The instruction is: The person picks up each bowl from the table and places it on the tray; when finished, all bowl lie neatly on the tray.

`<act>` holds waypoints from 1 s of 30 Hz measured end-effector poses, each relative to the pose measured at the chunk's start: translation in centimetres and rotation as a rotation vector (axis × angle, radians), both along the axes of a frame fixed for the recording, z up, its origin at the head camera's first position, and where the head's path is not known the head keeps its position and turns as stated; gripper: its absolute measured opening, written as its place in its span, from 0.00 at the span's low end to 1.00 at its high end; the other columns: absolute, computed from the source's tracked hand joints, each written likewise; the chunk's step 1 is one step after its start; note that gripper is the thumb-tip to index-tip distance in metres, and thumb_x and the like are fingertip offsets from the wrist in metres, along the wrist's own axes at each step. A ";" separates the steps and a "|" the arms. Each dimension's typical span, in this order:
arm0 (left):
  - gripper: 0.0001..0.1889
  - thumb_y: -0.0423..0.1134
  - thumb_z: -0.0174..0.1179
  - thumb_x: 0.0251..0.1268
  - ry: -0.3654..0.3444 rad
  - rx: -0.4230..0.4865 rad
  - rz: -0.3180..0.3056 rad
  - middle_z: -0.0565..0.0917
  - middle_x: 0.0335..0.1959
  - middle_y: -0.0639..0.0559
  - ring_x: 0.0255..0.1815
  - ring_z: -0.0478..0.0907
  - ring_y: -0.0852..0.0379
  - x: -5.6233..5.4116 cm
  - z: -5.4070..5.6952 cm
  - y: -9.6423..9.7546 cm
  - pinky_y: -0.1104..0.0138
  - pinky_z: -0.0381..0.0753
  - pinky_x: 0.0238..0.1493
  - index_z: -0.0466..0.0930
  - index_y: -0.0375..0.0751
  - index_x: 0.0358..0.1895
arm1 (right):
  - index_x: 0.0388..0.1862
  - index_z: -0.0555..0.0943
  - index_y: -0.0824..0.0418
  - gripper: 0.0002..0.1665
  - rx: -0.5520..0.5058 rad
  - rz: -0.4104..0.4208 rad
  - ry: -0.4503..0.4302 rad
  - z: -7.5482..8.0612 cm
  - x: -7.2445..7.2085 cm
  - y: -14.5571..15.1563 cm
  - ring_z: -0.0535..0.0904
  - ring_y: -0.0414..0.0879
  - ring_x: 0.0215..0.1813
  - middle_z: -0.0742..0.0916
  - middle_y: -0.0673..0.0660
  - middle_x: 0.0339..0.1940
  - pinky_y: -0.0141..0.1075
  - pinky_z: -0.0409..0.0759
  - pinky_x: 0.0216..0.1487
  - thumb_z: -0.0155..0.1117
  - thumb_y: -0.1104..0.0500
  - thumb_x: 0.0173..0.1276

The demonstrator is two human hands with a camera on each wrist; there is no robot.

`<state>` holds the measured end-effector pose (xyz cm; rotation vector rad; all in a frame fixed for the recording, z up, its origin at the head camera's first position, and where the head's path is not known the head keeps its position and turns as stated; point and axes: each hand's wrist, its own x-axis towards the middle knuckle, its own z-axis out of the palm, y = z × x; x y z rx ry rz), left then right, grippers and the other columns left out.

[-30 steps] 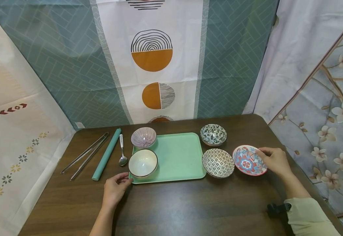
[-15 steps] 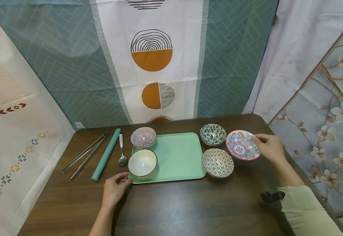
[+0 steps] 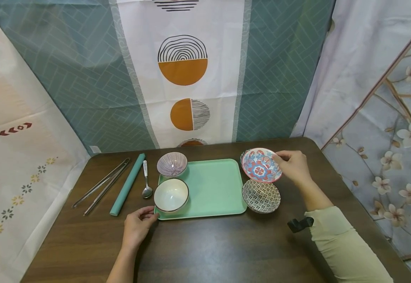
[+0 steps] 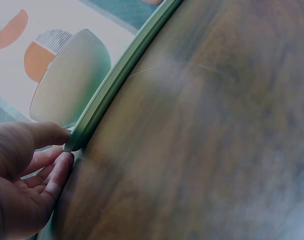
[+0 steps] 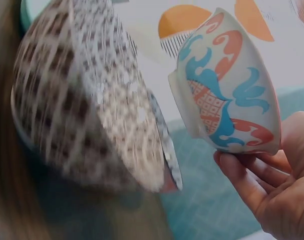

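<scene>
My right hand (image 3: 292, 167) pinches the rim of a red-and-blue patterned bowl (image 3: 260, 167). In the right wrist view this bowl (image 5: 224, 95) is held up off the table. It hides most of a leaf-patterned bowl (image 3: 243, 156) behind it and overlaps the back rim of a brown-checked bowl (image 3: 261, 198). My left hand (image 3: 139, 228) grips the near left corner of the green tray (image 3: 216, 188); in the left wrist view, thumb and fingers (image 4: 56, 175) meet at the tray's corner. On the tray's left side are a cream bowl (image 3: 171, 195) and a purple-striped bowl (image 3: 171, 164).
Left of the tray lie a spoon (image 3: 147, 190), a teal roll (image 3: 127, 184) and metal tongs (image 3: 103, 184) on the brown wooden table (image 3: 205, 251). Patterned cloths (image 3: 276, 78) hang behind and on both sides.
My right hand has lifted the red-and-blue bowl and carried it left and away from me, over the leaf-patterned bowl. My left hand stays at the tray corner.
</scene>
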<state>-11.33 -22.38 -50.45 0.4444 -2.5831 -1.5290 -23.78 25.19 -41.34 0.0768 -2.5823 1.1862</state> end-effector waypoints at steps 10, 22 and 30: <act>0.14 0.32 0.71 0.62 -0.001 -0.014 0.000 0.88 0.34 0.44 0.34 0.83 0.58 -0.1 0.0 -0.1 0.75 0.79 0.31 0.86 0.28 0.49 | 0.46 0.88 0.71 0.15 -0.070 0.069 -0.062 0.0 -1.3 -5.2 0.83 0.47 0.31 0.90 0.65 0.34 0.31 0.79 0.27 0.66 0.59 0.72; 0.14 0.31 0.71 0.61 0.001 -0.003 -0.003 0.88 0.34 0.44 0.34 0.83 0.59 0.1 0.1 0.0 0.75 0.79 0.31 0.86 0.28 0.49 | 0.45 0.87 0.72 0.13 -0.071 0.160 -0.170 -1.3 -2.1 -10.9 0.83 0.46 0.27 0.88 0.63 0.33 0.35 0.81 0.27 0.63 0.61 0.73; 0.14 0.31 0.70 0.62 0.002 0.001 -0.001 0.88 0.34 0.44 0.35 0.83 0.59 0.1 0.1 0.0 0.75 0.79 0.32 0.86 0.28 0.49 | 0.45 0.86 0.73 0.13 -0.095 0.177 -0.228 -2.5 -2.5 -14.5 0.84 0.46 0.24 0.89 0.64 0.31 0.36 0.83 0.26 0.62 0.64 0.71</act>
